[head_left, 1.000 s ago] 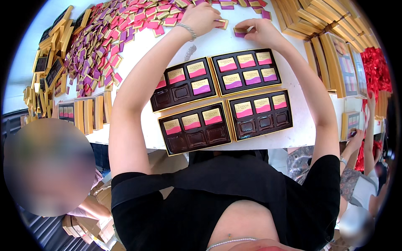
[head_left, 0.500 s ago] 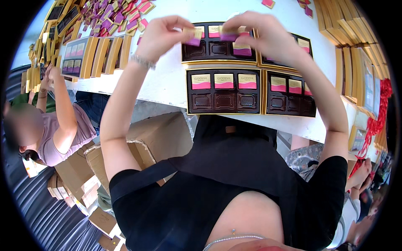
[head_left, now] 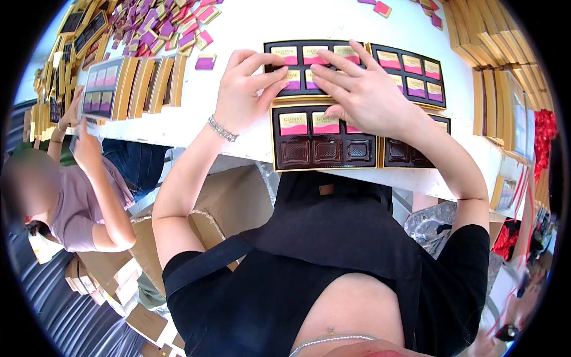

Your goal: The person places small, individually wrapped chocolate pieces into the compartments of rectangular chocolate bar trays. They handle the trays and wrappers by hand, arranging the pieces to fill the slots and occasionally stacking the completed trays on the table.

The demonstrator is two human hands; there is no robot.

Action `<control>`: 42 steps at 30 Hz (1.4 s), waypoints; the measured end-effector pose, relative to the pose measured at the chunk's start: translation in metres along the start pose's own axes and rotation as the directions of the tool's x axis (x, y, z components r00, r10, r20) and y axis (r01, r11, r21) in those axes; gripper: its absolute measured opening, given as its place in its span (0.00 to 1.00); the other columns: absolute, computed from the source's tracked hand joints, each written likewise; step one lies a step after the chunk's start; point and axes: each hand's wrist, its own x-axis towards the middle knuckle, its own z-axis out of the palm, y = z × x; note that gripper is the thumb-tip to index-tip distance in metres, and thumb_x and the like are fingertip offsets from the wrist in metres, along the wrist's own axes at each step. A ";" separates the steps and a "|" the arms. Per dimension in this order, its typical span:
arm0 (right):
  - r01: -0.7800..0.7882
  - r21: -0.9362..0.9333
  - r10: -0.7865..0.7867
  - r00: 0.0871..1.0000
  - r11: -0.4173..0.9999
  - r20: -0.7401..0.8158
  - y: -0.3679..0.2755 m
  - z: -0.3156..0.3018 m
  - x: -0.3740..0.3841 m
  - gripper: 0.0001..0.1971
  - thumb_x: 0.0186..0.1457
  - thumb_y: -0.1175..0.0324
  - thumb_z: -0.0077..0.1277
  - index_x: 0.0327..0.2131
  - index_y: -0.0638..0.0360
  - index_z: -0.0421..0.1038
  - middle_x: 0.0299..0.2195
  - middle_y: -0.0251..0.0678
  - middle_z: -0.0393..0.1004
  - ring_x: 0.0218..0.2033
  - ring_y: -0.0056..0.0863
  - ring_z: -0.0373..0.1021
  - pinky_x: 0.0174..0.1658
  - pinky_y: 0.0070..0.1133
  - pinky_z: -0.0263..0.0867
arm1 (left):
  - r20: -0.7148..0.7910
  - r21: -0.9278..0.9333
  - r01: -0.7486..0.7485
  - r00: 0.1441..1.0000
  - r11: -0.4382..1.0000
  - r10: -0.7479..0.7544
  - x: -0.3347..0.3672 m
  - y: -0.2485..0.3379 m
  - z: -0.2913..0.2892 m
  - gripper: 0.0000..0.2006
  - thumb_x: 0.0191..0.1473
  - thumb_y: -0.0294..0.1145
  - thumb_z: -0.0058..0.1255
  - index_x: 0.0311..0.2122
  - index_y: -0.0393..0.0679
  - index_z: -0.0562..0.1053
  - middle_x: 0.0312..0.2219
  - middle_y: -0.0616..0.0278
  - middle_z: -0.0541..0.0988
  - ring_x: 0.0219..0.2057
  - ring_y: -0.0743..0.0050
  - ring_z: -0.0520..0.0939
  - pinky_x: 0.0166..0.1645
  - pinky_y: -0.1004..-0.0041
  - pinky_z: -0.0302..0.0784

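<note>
A gold-edged box with a dark compartmented tray (head_left: 326,43) lies under both hands. Its far row holds pink-and-gold wrapped chocolate squares (head_left: 314,55). With thumb and fingertips closed, my left hand (head_left: 247,89) grips a purple-and-gold chocolate square (head_left: 291,80) in the near left compartment. My right hand (head_left: 366,89) is open, its stretched fingers lying over the middle and right compartments and partly hiding the squares there. A second box (head_left: 326,156) sits nearer me, pink squares in its far row and bare compartments in its near row.
Right of these lie a filled box (head_left: 410,71) and a partly covered box (head_left: 407,153). Loose wrapped chocolates (head_left: 160,30) heap at the far left; one square (head_left: 206,62) lies apart. Boxes stand upright at left (head_left: 140,83) and right (head_left: 488,101). A co-worker (head_left: 89,196) handles a box at left.
Both hands have come down from above the tray, and the purple squares they held are now in its near row. My right fingers have spread flat. The boxes have shifted slightly.
</note>
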 end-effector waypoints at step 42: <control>-0.346 0.271 0.365 0.931 0.898 -0.020 0.185 0.062 0.027 0.24 0.53 0.79 0.54 0.55 0.56 0.69 0.47 0.39 0.77 0.47 0.34 0.74 0.52 0.26 0.70 | 0.117 0.349 0.425 0.865 0.835 -0.489 -0.032 -0.029 -0.037 0.22 0.53 0.33 0.59 0.55 0.54 0.74 0.47 0.54 0.74 0.40 0.62 0.80 0.46 0.67 0.77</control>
